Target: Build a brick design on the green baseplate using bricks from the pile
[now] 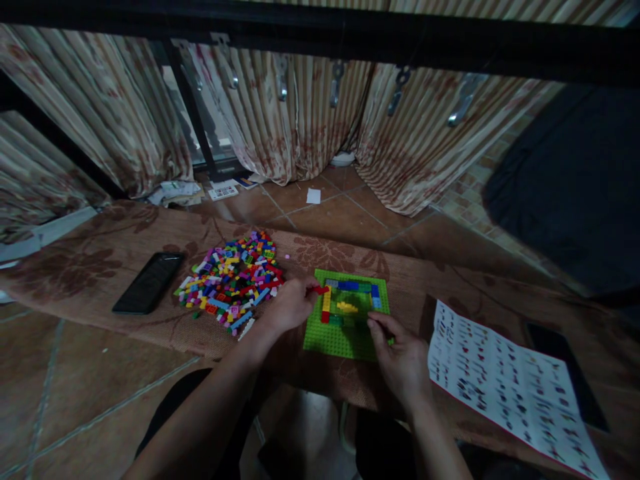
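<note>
My legs point(170, 417) are closest, tucked under the cloth-covered bench point(90, 263) with both forearms reaching out over it. My left hand point(290, 307) has thumb and fingers pinched tight on a red brick point(321, 290), right at the far left corner of the little build point(349, 305). That build sits on the green plate point(340, 343), which is in the middle of the bench in front of me. My right hand point(400, 357) is at the plate's near right edge with the fingers curled in and the tips touching the plate. Honestly can't tell if there's anything in them.

The loose brick pile point(233, 283) is just left of my left hand, and a dark phone point(149, 282) lies left of that. The printed sheet point(505, 387) is off to the right, hanging over the near edge. Further back it's tiled floor point(340, 217) and curtains point(310, 113).
</note>
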`<state>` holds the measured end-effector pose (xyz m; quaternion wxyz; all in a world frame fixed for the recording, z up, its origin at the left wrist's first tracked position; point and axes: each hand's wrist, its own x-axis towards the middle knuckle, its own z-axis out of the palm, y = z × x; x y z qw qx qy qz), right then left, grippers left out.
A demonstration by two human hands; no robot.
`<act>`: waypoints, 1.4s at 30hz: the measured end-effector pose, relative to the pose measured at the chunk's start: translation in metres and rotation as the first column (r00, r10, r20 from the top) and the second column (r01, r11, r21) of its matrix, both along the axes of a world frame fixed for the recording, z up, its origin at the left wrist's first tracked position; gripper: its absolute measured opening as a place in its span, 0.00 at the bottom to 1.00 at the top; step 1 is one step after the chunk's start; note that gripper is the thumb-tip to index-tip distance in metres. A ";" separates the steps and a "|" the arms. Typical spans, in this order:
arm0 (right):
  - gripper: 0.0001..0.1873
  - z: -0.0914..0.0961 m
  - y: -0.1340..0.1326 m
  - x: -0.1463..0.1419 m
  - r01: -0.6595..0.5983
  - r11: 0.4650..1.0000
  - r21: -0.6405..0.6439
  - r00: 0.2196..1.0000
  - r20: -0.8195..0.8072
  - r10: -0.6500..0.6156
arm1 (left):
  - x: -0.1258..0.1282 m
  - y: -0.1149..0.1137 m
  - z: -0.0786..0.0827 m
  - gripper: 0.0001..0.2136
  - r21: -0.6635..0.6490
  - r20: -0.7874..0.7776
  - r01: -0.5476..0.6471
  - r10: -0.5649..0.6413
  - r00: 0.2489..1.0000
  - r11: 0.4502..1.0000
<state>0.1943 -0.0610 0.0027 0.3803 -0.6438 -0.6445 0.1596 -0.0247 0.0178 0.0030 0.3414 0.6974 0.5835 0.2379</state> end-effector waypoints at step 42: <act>0.14 0.007 0.006 -0.005 -0.056 0.998 0.026 0.998 0.024 0.056 | 0.006 0.027 0.006 0.14 0.160 -0.290 0.106 -0.056 0.955 0.981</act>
